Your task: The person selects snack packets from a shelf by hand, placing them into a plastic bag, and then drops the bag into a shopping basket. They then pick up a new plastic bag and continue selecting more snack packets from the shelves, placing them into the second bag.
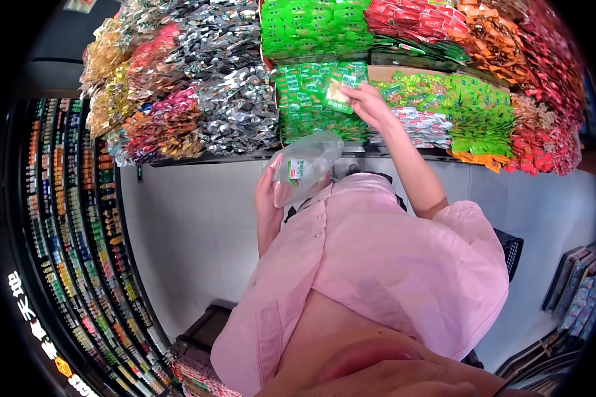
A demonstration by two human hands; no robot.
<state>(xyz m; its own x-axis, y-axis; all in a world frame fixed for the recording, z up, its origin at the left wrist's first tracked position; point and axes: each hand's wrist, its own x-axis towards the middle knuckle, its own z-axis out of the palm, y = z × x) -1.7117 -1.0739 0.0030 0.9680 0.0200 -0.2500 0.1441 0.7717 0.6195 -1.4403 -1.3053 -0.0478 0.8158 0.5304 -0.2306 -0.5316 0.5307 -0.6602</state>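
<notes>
My right hand [369, 106] pinches a green-and-white snack packet [338, 99] between thumb and fingers. It is above a bin of matching green packets [304, 109]. Lower and to the left, my left hand [265, 195] grips a clear plastic bag [321, 149] by its side. Through the plastic, one small green-and-white packet [297, 170] shows inside. The bag hangs in front of my pink shirt, just below the display's front edge.
Heaps of silver-wrapped snacks [225, 86] fill the display's left part. Red packets [414, 20] and light-green packets [481, 112] lie to the right. A tall shelf rack [79, 231] of small goods stands at left, and a dark basket [510, 251] is by my right side.
</notes>
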